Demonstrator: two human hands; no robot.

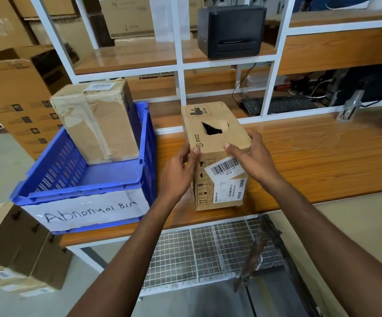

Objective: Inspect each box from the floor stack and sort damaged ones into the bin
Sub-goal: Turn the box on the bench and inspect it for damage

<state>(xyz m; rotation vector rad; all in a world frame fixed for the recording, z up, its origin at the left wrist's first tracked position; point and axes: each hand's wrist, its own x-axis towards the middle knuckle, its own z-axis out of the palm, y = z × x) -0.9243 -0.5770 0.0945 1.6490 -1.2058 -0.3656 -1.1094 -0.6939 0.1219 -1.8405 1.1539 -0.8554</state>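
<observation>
A small cardboard box (pixel 217 154) marked PICO stands on the wooden table (pixel 311 156). Its top face has a torn black hole, and barcode labels cover its near side. My left hand (pixel 180 170) grips the box's left near edge with thumb on top. My right hand (pixel 251 156) grips the right top corner, fingers curled over the edge. To the left, a blue crate (pixel 107 177) labelled "Abnormal Bin" sits on the table's left end. A crumpled, taped cardboard box (pixel 96 122) stands inside it at the back.
Cardboard boxes (pixel 18 252) are stacked on the floor at lower left. A white frame shelf (pixel 180 62) rises behind the table, holding a black printer (pixel 231 30); a keyboard (pixel 279 105) lies beyond it. A wire mesh shelf (pixel 208 248) sits under the table.
</observation>
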